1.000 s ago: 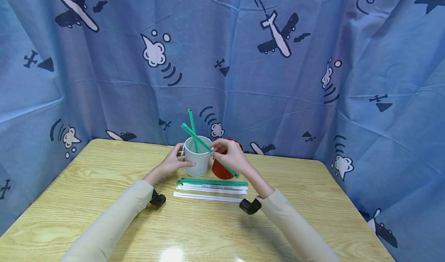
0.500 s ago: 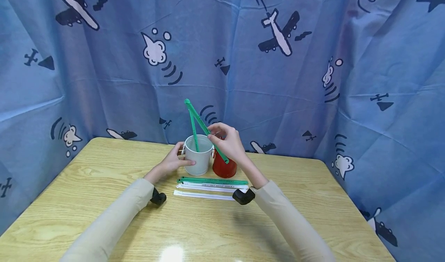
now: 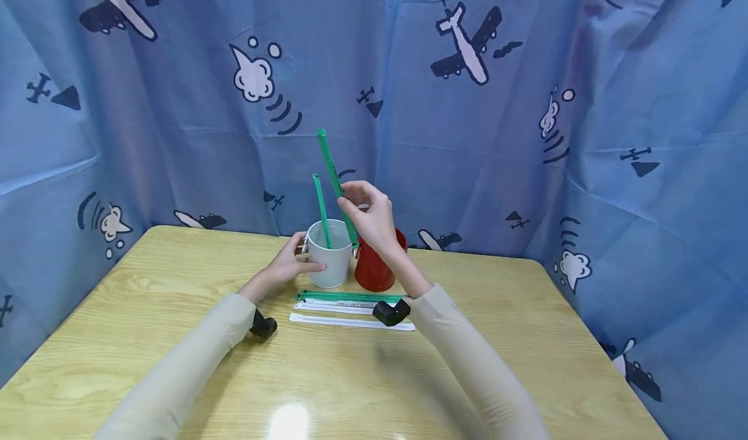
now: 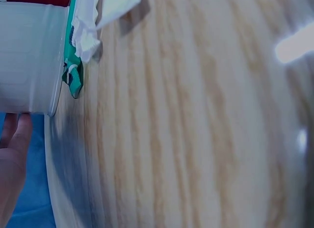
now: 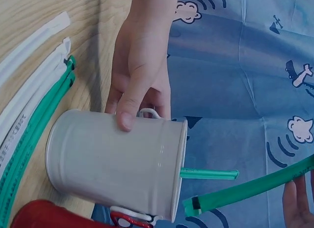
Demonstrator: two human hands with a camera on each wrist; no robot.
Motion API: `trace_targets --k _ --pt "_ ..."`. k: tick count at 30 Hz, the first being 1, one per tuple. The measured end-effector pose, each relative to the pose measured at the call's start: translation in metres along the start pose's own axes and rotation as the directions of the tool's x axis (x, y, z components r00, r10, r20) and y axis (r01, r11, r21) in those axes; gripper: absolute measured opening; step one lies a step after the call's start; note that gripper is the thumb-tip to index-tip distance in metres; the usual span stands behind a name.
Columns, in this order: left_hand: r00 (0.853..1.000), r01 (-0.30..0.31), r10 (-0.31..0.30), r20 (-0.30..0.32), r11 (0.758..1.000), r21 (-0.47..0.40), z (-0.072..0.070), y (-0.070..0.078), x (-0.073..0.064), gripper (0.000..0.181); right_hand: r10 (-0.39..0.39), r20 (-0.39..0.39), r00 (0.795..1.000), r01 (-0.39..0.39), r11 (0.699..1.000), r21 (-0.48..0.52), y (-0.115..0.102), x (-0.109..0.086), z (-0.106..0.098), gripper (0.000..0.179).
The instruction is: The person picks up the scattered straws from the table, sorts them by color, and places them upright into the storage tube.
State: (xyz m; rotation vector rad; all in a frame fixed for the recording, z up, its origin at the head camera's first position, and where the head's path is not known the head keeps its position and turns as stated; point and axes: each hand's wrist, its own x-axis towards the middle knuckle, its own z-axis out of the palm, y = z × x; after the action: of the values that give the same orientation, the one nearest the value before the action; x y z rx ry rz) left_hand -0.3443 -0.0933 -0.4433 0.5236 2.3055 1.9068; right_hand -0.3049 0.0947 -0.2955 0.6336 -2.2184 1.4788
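Observation:
My left hand (image 3: 286,265) grips a white metal bucket (image 3: 330,268) by its left side, thumb on the wall, fingers behind near the handle loop, as the right wrist view shows (image 5: 140,75). A green paper-wrapped straw (image 3: 321,200) leans inside, its top above the rim. Between thumb and fingers, my right hand (image 3: 374,218) pinches a second green wrapped straw (image 3: 329,158), held steeply over the bucket's right side. In the right wrist view, that straw's lower end (image 5: 196,206) is apart from the rim. The left wrist view shows only some left fingertips (image 4: 22,129) against the bucket.
A red bucket (image 3: 374,272) stands close beside the white one, partly behind my right forearm. In front lie green wrapped straws (image 3: 345,295) and white wrapped straws (image 3: 339,321), side by side on the wooden table (image 3: 245,381). A blue patterned curtain (image 3: 193,102) hangs behind.
My right hand has risen and moved slightly left with the green straw, which has turned from a slant to nearly upright. The left hand stays on the white bucket.

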Motion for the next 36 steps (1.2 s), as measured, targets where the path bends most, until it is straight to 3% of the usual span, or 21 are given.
trace_targets --k 6,13,22,36 --pt "1.000 0.021 -0.021 -0.008 1.000 0.009 -0.003 0.000 0.003 0.077 -0.003 -0.044 0.999 0.005 0.999 0.035 0.012 0.009 0.009 0.023" --pt "1.000 0.010 -0.010 -0.003 1.000 0.013 -0.001 0.002 0.002 0.077 0.030 -0.025 0.999 -0.030 0.999 0.023 0.027 0.011 0.013 0.022" --pt "1.000 0.001 -0.001 -0.002 1.000 0.008 -0.004 0.001 0.002 0.077 0.135 0.017 0.991 -0.135 0.990 -0.030 0.053 0.009 0.020 0.023" --pt "1.000 0.000 0.000 -0.006 1.000 0.005 -0.003 0.000 0.002 0.078 0.173 0.068 0.983 -0.158 0.970 -0.183 0.067 0.006 0.027 0.022"
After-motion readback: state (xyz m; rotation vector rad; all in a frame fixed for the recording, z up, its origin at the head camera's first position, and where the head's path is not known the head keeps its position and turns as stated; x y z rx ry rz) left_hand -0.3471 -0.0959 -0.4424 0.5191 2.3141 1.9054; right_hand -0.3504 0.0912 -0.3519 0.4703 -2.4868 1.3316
